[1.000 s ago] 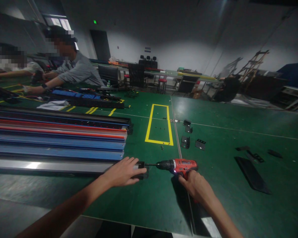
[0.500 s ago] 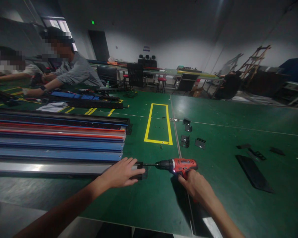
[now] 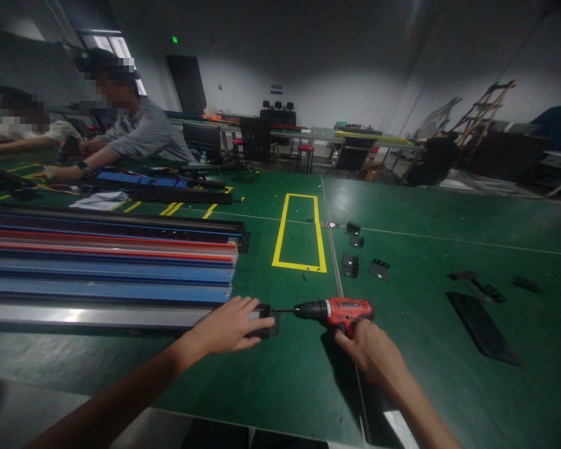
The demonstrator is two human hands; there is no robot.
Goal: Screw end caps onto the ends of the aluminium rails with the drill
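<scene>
My left hand (image 3: 230, 325) lies over the right end of a long silver-and-black metal profile (image 3: 135, 317), fingers spread and stretched across it. A small black bracket (image 3: 273, 325) shows at that end, partly hidden by my fingers. In my right hand (image 3: 368, 346) is a red and black cordless drill (image 3: 348, 310), gripped by its handle and lying level. Its long thin bit (image 3: 284, 310) points left and reaches the profile's end. Whether the tip sits in a screw is too small to tell.
Blue and red-edged profiles (image 3: 107, 274) lie behind the silver one. Black brackets (image 3: 350, 265) and small screws (image 3: 305, 277) lie around a yellow taped rectangle (image 3: 275, 249). A flat dark piece (image 3: 481, 327) lies at right. Two people work at far left, one in a grey shirt (image 3: 147, 134).
Almost nothing differs. The view has shifted very slightly; both hands, the drill and the profile keep their places relative to each other.
</scene>
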